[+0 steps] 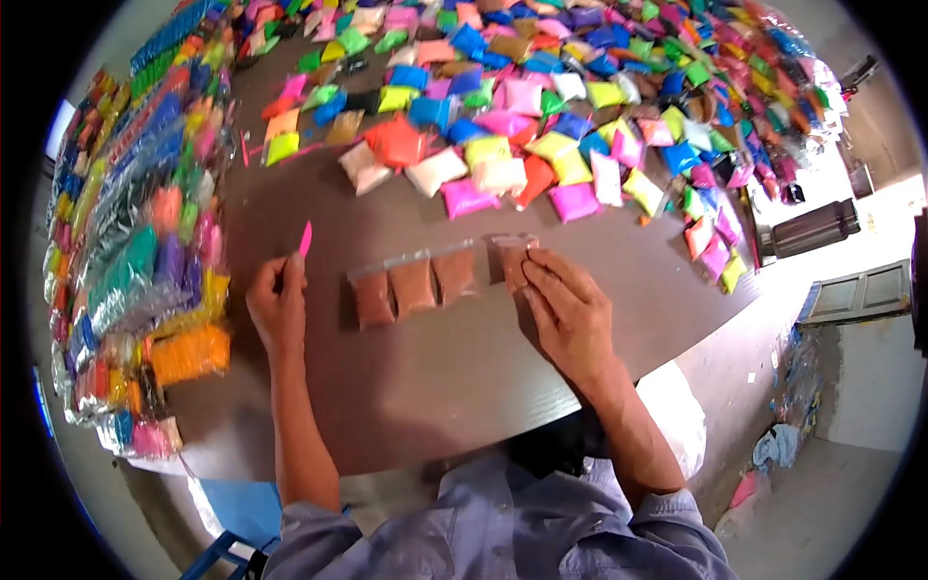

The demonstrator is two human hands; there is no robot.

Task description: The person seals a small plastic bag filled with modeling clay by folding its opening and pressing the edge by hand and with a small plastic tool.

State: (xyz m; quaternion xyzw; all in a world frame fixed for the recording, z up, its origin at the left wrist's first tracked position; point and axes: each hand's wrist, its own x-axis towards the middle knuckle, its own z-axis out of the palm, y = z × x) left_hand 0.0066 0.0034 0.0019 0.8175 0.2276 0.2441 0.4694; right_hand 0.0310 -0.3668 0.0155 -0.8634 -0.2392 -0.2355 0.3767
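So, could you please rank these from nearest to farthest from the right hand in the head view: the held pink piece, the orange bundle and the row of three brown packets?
1. Row of three brown packets, left of the right hand.
2. Pink piece, farther left, in the left hand.
3. Orange bundle, farthest left, past the left hand.

The left hand (277, 298) grips a slim pink tool (306, 238); the right hand (572, 314) touches a brown-filled packet (508, 259), right of three similar packets (414, 282).

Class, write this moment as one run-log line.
left hand: holds pink pointed piece | right hand: touches one brown packet | three brown packets: side by side between the hands
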